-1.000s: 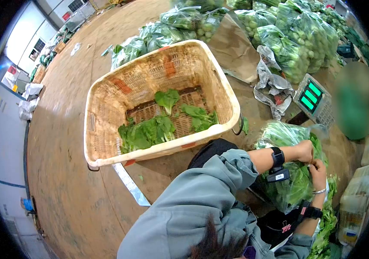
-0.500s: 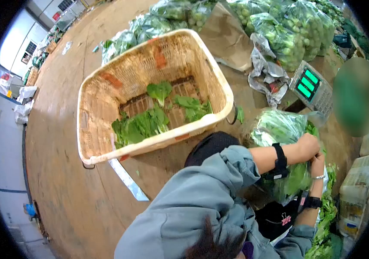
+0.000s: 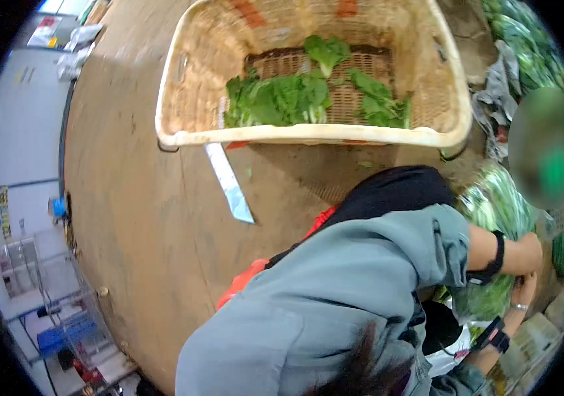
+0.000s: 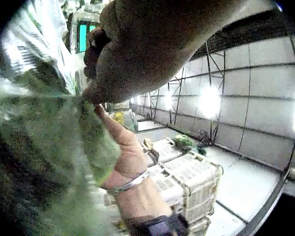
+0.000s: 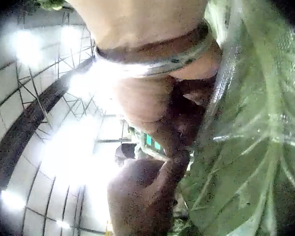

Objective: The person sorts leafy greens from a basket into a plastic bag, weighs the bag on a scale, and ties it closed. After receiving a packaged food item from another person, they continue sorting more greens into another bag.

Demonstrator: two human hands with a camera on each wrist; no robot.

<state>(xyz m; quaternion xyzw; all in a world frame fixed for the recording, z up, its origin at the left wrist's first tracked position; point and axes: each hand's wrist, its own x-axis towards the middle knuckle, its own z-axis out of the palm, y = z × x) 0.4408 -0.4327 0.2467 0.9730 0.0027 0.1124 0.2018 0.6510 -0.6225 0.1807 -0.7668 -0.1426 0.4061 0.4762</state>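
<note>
A clear plastic bag of leafy greens (image 3: 501,198) lies at the right of the head view, with both hands together at its far-right edge. My left hand (image 3: 526,254), above a black wrist strap, has curled fingers pinching the plastic. Just below it, my right hand (image 3: 525,289), with a bracelet, grips the same edge. The left wrist view shows the left hand (image 4: 137,54) meeting the right hand (image 4: 130,155) beside the bag (image 4: 39,147). In the right wrist view, the fingertips meet against the bag (image 5: 255,147), partly in shadow.
A large, dirty cream basket (image 3: 302,134) holds several loose leafy greens (image 3: 282,99). A pale blue-white strip (image 3: 229,181) lies on the brown floor in front. Crumpled grey plastic (image 3: 498,86) and bagged vegetables (image 3: 526,49) are at upper right; crates (image 4: 201,177) stand behind the hands.
The head view has turned, so the basket sits higher and the hands farther right. Both hands stay together at the bag's edge. The scale's green display no longer shows clearly in the head view.
</note>
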